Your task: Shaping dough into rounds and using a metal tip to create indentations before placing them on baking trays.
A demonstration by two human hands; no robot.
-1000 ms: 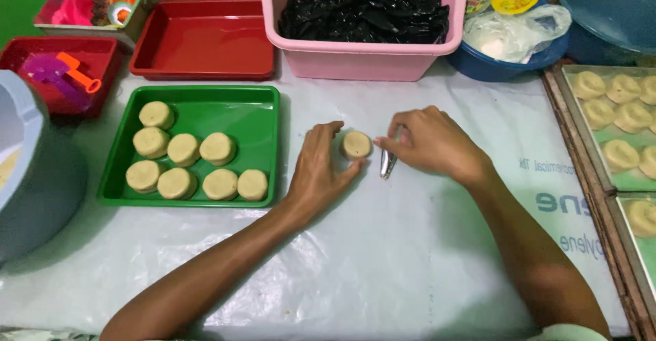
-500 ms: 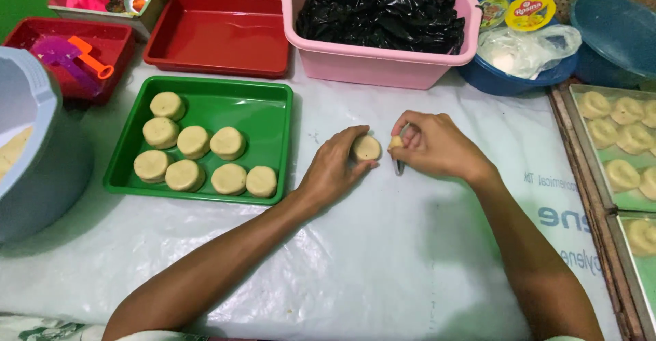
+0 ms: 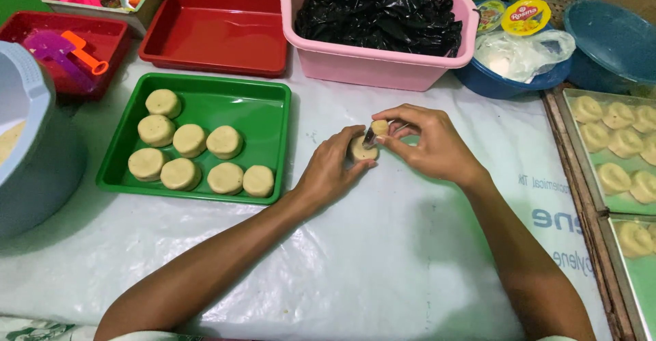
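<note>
My left hand (image 3: pixel 333 168) rests on the white plastic table cover and holds a round pale dough disc (image 3: pixel 362 150) between thumb and fingers. My right hand (image 3: pixel 425 144) pinches a small metal tool (image 3: pixel 370 136) with a bit of dough (image 3: pixel 380 126) at its tip, right against the disc's top edge. A green tray (image 3: pixel 270 119) to the left carries several more round dough discs (image 3: pixel 190 140) in two rows.
A pink tub (image 3: pixel 383 67) holding black plastic stands behind the hands. Red trays (image 3: pixel 213 35) and a box of plastic tools lie at the back left, a grey-blue bucket (image 3: pixel 31 156) at far left. Blue bowls (image 3: pixel 509 85) and trays of shaped dough (image 3: pixel 618 156) sit right.
My right hand has lifted the tool from beside the disc up to its top edge, with a scrap of dough on the tip. The camera has shifted slightly.
</note>
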